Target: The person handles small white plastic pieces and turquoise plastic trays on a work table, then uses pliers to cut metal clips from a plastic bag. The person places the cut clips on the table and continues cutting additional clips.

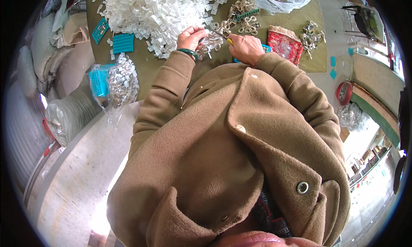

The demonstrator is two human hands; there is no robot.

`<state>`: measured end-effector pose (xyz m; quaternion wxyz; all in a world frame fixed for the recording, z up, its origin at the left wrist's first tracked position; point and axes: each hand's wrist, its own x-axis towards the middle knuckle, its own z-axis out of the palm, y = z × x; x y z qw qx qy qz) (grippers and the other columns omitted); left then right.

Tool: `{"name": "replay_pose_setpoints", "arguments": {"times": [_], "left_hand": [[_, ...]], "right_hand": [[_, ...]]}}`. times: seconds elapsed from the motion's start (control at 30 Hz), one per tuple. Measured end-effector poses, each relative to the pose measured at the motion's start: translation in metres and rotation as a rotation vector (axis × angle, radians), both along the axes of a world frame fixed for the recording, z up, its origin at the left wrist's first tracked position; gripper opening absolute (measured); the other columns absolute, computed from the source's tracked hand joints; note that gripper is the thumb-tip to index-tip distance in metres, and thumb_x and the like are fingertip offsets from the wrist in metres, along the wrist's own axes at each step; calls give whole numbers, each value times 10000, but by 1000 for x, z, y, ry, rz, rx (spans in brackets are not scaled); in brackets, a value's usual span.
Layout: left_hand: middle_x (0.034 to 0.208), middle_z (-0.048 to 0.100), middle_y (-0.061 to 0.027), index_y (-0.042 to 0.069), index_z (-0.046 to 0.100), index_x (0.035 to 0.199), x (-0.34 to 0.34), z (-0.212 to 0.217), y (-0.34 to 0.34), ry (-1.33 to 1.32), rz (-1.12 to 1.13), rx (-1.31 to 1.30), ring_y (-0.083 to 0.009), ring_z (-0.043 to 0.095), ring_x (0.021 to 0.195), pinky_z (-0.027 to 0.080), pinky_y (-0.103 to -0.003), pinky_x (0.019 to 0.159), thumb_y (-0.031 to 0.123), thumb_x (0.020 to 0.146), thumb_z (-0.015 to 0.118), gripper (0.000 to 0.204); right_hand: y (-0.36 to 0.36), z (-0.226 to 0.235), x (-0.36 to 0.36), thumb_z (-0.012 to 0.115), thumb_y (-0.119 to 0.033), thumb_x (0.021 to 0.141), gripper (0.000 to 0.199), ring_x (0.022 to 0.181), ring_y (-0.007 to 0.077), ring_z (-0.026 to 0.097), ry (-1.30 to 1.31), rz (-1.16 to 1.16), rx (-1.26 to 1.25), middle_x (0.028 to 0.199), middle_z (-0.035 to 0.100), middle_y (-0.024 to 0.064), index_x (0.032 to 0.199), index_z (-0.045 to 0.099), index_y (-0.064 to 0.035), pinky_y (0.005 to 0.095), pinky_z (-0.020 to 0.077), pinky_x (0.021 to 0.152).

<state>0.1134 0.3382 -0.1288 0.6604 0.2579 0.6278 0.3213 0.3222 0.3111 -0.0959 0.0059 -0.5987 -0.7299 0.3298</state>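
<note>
My left hand (189, 38), with a dark bangle on its wrist, is raised over the table beside the pile of small white plastic pieces (146, 16). Its fingertips are pinched together; whatever sits between them is too small to make out. Close by on the right, my right hand (248, 49) is wrapped round a thin dark metal tool with a yellow handle (230, 41). The tool's tip points toward my left fingertips. Beneath the right hand, part of a blue tray (266, 48) shows. Loose cream-coloured looped pieces (248, 25) lie just beyond the hands.
Left on the table lie a blue ridged tray (123, 43) and a smaller blue tray (100, 30). A clear bag of pieces (123, 80) hangs at the near left edge. To the right are a red patterned pouch (285, 45), more looped pieces (312, 37) and a clear plastic bag (281, 0).
</note>
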Motion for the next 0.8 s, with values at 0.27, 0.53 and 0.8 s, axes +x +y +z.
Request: {"name": "replay_pose_setpoints", "arguments": {"times": [0.27,0.53,0.8], "left_hand": [[733,637,31,83,664,909,-4,-6,3,-106,-15,-69,-42,525,521,429,-185,463,107,820,751,126],[721,642,12,57,675,891,3,-21,0,14,-47,6,-48,528,536,419,-191,491,94,812,749,115],[849,682,-24,48,644,942,-12,-32,11,-26,-157,-94,-57,567,627,462,-198,558,140,865,732,148]], "right_hand": [[1,-6,5,527,-246,875,282,772,413,665,-4,48,-22,811,682,224,1087,652,-109,522,509,712],[0,2,2,501,-203,861,239,757,403,675,-107,88,-10,779,676,236,984,641,-54,510,510,697],[4,-8,9,509,-210,845,234,805,412,673,-182,89,-62,867,684,225,967,599,-31,506,523,702]]}}
